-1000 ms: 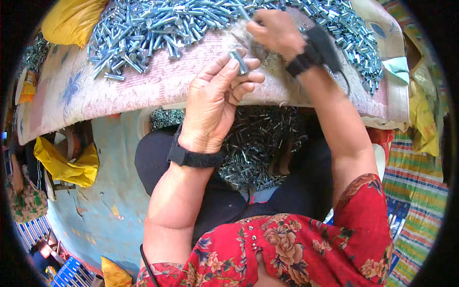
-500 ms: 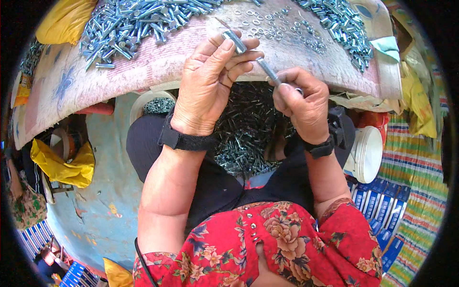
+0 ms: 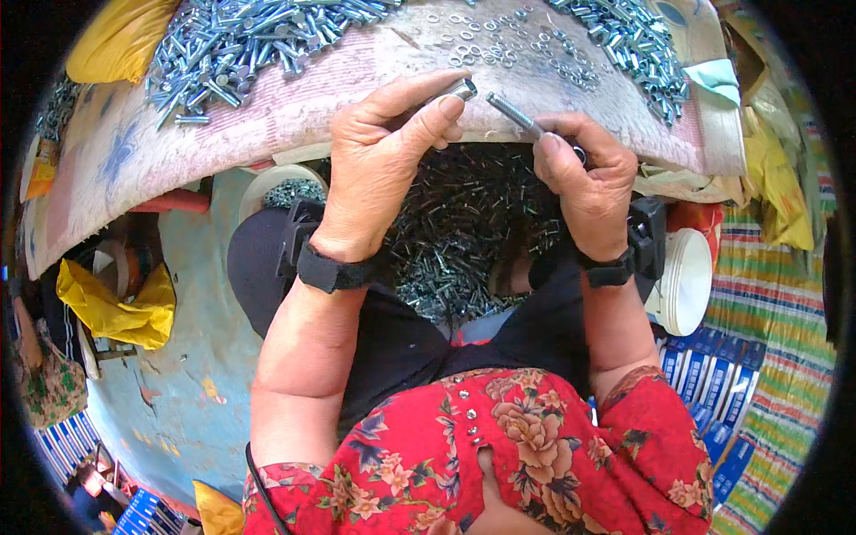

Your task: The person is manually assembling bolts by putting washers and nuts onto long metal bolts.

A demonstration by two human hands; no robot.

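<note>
Pinched between the thumb and forefinger of my left hand (image 3: 379, 147) is a short shiny metal sleeve (image 3: 464, 88), its end pointing right. My right hand (image 3: 590, 183) grips a threaded bolt (image 3: 513, 113), tip toward the sleeve. A small gap separates the bolt's tip from the sleeve. By my right fingers a dark ring-like piece shows, too small to make out. Both hands are raised at the near edge of the cloth-covered table (image 3: 294, 129). Beyond them lie loose washers (image 3: 486, 55), a heap of bolts (image 3: 259, 53) at the left and a heap of sleeves (image 3: 644, 64) at the right.
Below my hands, between my legs, is a large pile of small metal pieces (image 3: 450, 267). A pail of nuts (image 3: 294, 192) stands by my left knee, a white bucket (image 3: 685, 281) by my right. Blue boxes (image 3: 713, 379) and yellow bags (image 3: 116, 303) lie around.
The sleeve has turned and shifted right, its end now toward the bolt. My left fingers have curled in more. My right hand has moved a little right with the bolt.
</note>
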